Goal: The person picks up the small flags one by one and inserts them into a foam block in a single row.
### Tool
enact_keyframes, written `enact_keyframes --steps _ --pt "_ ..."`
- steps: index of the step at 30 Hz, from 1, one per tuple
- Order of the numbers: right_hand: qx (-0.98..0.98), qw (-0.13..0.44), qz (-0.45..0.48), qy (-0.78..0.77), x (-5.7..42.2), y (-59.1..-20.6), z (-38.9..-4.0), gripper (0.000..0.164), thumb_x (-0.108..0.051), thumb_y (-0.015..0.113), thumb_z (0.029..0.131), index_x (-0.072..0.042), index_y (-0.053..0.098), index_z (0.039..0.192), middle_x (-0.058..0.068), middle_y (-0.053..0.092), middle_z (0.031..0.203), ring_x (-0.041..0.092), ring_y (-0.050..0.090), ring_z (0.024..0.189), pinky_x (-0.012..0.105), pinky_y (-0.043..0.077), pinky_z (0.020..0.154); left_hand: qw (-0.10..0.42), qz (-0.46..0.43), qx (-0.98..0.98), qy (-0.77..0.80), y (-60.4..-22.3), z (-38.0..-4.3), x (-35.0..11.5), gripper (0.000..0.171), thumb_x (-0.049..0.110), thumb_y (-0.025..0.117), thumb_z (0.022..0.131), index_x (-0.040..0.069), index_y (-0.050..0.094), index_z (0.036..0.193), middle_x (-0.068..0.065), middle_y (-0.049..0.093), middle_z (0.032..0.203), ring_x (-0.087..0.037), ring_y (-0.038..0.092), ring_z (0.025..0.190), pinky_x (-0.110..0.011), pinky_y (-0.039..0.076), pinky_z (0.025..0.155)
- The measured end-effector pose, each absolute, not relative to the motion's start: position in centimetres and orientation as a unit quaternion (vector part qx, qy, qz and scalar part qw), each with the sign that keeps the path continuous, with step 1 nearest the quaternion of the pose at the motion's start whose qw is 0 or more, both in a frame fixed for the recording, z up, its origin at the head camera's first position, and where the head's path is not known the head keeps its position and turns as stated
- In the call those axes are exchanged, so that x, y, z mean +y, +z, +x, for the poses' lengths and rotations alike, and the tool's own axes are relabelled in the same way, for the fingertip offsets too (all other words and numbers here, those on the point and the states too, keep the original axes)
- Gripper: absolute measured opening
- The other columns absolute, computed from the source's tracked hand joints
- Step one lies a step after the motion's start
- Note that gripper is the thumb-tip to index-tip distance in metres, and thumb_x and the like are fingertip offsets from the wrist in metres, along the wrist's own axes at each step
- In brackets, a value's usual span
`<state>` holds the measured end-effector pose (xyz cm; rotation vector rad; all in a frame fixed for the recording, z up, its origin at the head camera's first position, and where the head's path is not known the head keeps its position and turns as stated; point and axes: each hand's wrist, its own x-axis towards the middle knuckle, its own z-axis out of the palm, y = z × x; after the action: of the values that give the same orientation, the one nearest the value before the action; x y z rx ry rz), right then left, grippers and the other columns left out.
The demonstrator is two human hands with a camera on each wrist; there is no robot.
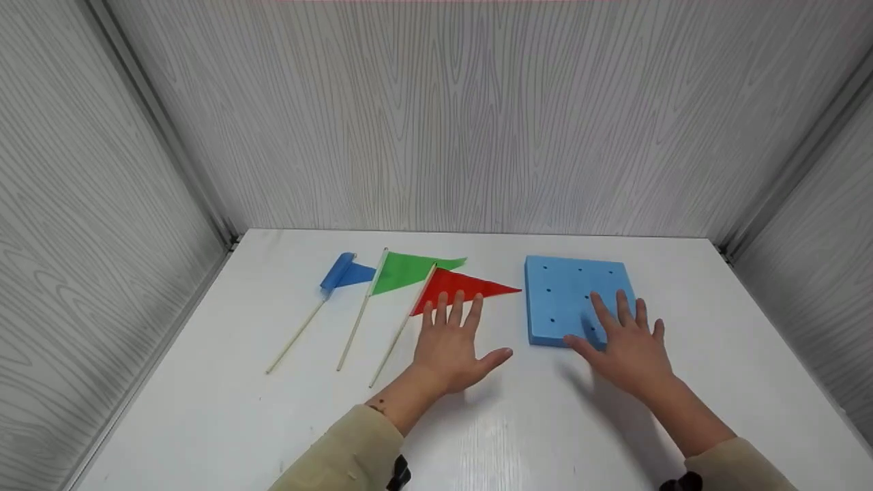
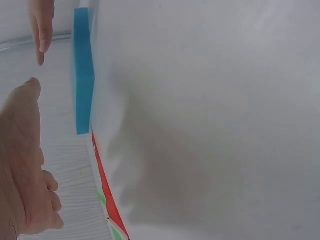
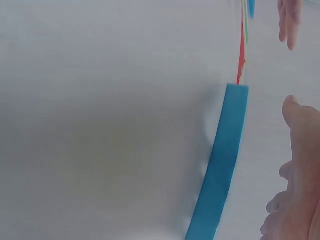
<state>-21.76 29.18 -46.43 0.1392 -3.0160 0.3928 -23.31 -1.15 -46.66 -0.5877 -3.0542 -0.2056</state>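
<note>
Palm down, my left hand (image 1: 450,351) hovers over the table with spread fingers, its fingertips overlapping the lower edge of a red pennant flag (image 1: 460,286) in the head view. My right hand (image 1: 627,348) is likewise spread above the near right corner of a light-blue block (image 1: 556,300) with several small holes in its top. Neither hand holds anything. Left of the red flag lie a green flag (image 1: 402,271) and a blue flag (image 1: 336,271), whose cloth is partly rolled round its thin stick. In the left wrist view, the side of the block (image 2: 84,75) shows beyond the left hand.
All of these lie on a white table (image 1: 225,382). Wood-grain panels stand at the back (image 1: 436,123), at the left (image 1: 89,204) and at the right (image 1: 818,204). The sticks of the flags slant toward the table's near left.
</note>
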Motion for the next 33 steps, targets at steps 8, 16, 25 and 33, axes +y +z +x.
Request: enact_keyframes --steps 8,16,25,33 --pt "-0.99 0.037 0.033 0.134 32.5 -46.6 -22.2 0.105 -0.078 0.053 0.097 -0.009 0.021 0.169 0.038 0.008 0.169 0.065 0.005 0.152 0.086 0.006 0.112 -0.01 -0.195 -0.979 -0.064 -46.3 -24.3 2.2 0.101 0.082 0.041 0.096 0.022 0.012 0.172 -0.01 0.015 0.177 -0.037 0.011 0.162 -0.06 0.007 0.129" --pt "-0.991 0.011 0.028 0.13 34.9 -47.6 -22.2 0.106 -0.078 0.055 0.096 -0.011 0.021 0.17 0.04 0.009 0.168 0.067 0.006 0.151 0.087 0.007 0.111 -0.013 -0.204 -0.976 -0.069 -47.2 -25.0 4.9 0.098 0.081 0.039 0.098 0.023 0.013 0.172 -0.008 0.018 0.177 -0.036 0.015 0.162 -0.057 0.011 0.129" --pt "-0.989 -0.015 0.028 0.142 36.3 -48.9 -22.3 0.107 -0.079 0.054 0.096 -0.006 0.024 0.168 0.037 0.014 0.168 0.063 0.008 0.152 0.086 0.007 0.112 -0.023 -0.217 -0.974 -0.065 -48.1 -25.3 7.3 0.089 0.076 0.04 0.101 0.027 0.018 0.172 -0.005 0.021 0.176 -0.035 0.015 0.162 -0.055 0.012 0.129" --pt "-0.988 -0.039 0.034 0.149 36.4 -49.4 -21.7 0.11 -0.077 0.055 0.096 0.002 0.024 0.166 0.035 0.017 0.168 0.06 0.013 0.153 0.086 0.01 0.111 -0.051 -0.219 -0.973 -0.054 -48.4 -24.8 8.4 0.083 0.076 0.036 0.102 0.029 0.026 0.17 0.0 0.025 0.175 -0.034 0.019 0.161 -0.055 0.014 0.129"
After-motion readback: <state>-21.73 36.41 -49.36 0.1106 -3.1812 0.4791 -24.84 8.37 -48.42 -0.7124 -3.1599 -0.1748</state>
